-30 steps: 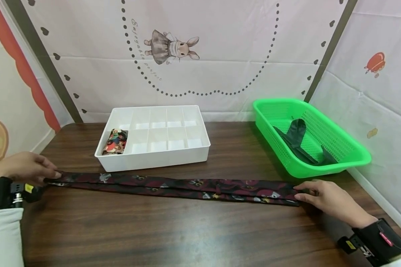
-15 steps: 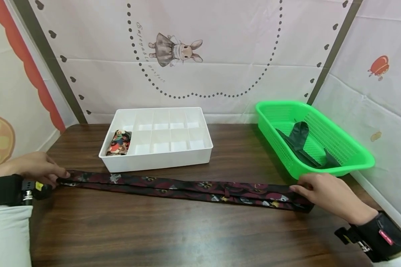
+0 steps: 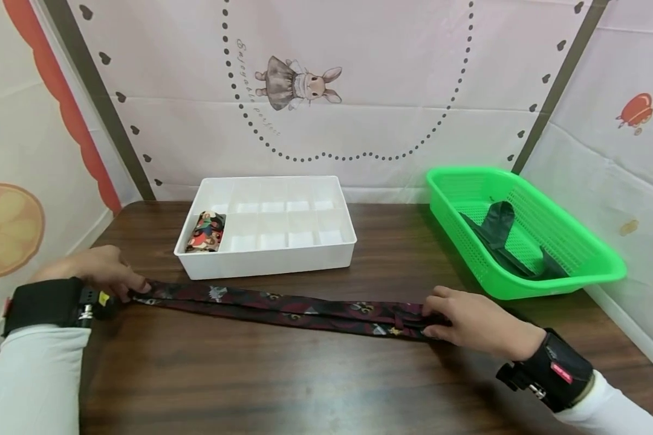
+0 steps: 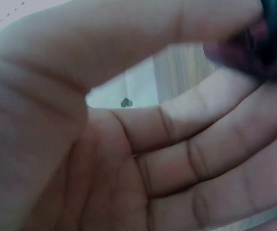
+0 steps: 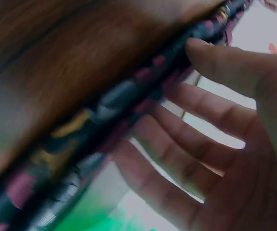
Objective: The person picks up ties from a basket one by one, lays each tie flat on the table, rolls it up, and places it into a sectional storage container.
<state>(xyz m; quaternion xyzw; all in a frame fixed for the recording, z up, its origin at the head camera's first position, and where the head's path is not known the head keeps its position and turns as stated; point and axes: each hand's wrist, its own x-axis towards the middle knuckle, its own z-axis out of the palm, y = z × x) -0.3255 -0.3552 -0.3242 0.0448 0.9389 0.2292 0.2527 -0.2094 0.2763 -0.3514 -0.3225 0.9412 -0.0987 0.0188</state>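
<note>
A long dark red patterned tie (image 3: 294, 305) lies flat across the brown table (image 3: 283, 380), in front of a white divided box (image 3: 272, 263). My left hand (image 3: 132, 286) pinches the tie's left end; in the left wrist view a blurred bit of the tie (image 4: 254, 45) shows between thumb and fingers. My right hand (image 3: 432, 317) grips the right end. In the right wrist view the thumb lies on the tie (image 5: 114, 110) and the fingers curl on its other side.
A rolled colourful tie (image 3: 204, 232) fills the front left cell of the white box. A green basket (image 3: 593, 254) with a dark tie (image 3: 495, 226) inside stands at the right. Printed fabric walls close in the table at the back and both sides.
My right hand has moved left along the table with the tie's right end, so the stretched length is shorter. The left hand keeps its pinch on the left end.
</note>
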